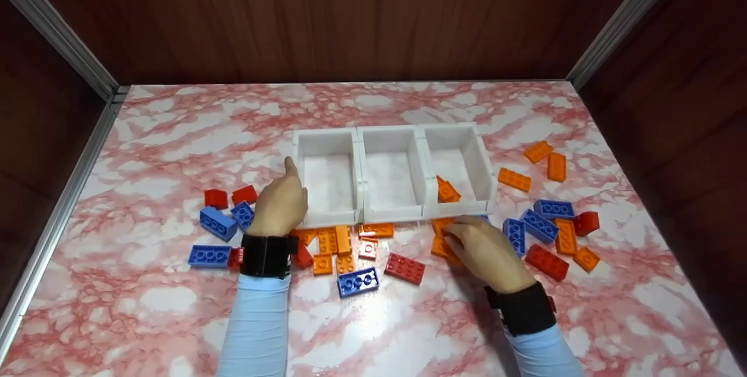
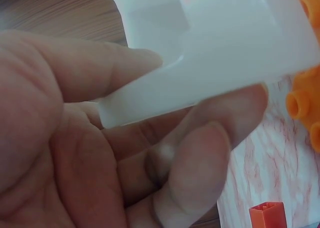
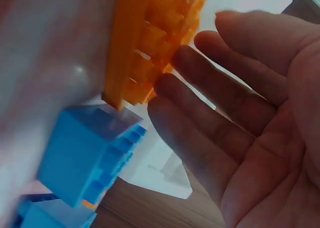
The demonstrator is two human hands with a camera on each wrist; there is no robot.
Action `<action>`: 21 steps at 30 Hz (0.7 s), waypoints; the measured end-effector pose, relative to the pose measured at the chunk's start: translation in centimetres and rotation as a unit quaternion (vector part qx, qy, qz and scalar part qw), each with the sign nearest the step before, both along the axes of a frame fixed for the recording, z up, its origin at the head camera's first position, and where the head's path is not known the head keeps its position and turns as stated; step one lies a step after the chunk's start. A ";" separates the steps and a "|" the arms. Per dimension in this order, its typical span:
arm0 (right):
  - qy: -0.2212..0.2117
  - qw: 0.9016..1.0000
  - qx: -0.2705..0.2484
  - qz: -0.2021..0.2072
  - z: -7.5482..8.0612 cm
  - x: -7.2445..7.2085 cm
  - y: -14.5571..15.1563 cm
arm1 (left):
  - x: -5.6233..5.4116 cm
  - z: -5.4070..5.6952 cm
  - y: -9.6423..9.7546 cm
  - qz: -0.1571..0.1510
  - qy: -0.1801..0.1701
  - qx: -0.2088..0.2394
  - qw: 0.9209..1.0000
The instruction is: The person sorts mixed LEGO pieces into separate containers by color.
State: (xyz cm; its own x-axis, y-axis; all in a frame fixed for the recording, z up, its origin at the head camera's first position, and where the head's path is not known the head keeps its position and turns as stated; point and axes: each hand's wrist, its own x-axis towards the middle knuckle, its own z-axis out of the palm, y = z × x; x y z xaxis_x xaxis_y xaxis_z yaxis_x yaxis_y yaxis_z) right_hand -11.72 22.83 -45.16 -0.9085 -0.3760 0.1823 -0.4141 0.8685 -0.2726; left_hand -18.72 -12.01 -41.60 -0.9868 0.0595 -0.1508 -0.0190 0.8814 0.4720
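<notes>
A white three-compartment tray (image 1: 392, 212) stands mid-table. My left hand (image 1: 280, 208) holds its left front corner; in the left wrist view the thumb lies over the white wall (image 2: 150, 95) and fingers curl beneath it. My right hand (image 1: 487, 254) is beside orange toy bricks (image 1: 442, 247) just in front of the right compartment. In the right wrist view its extended fingertips (image 3: 162, 108) reach an orange brick (image 3: 150, 48), with no grip around it; actual contact is hard to tell. A blue brick (image 3: 75, 153) lies close by. Orange bricks (image 1: 447, 191) lie inside the right compartment.
Red and blue bricks (image 1: 217, 223) lie left of my left hand. Orange, red and blue bricks (image 1: 358, 282) are scattered between my hands. More bricks (image 1: 547, 262) of all three colours lie to the right. Dark wooden walls (image 1: 350, 21) enclose the marbled table (image 1: 169, 301).
</notes>
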 end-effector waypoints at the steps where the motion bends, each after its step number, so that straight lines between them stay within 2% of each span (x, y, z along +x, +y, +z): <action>1: 0.001 1.000 0.004 -0.001 0.0 0.2 0.0 | 0.0 0.0 0.0 -0.001 0.000 0.001 1.000; 8: -0.011 1.000 0.007 0.002 -0.1 1.6 0.2 | 0.0 0.1 -0.1 -0.008 0.005 0.001 1.000; 10: -0.001 1.000 0.001 0.000 -0.1 1.9 0.3 | 0.0 0.1 0.0 -0.010 0.006 0.000 1.000; 15: 0.043 0.997 -0.027 -0.051 -0.2 2.2 0.6 | -0.1 0.0 0.0 -0.013 0.008 0.001 1.000; 18: 0.037 0.994 -0.041 -0.091 -0.3 2.2 0.5 | -0.1 0.0 -0.1 -0.010 0.005 0.003 1.000; 21: 0.032 0.993 -0.036 -0.105 -0.5 2.2 0.1 | -0.1 -0.1 0.0 -0.004 0.003 0.005 1.000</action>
State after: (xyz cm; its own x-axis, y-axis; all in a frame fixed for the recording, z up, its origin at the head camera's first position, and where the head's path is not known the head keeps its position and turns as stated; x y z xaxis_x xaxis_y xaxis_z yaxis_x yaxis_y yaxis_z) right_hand -9.53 22.91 -45.64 -0.9510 -0.1632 0.2625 -0.2447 0.9165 -0.3166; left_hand -18.81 -12.05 -41.67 -0.9872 0.0693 -0.1437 -0.0085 0.8766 0.4811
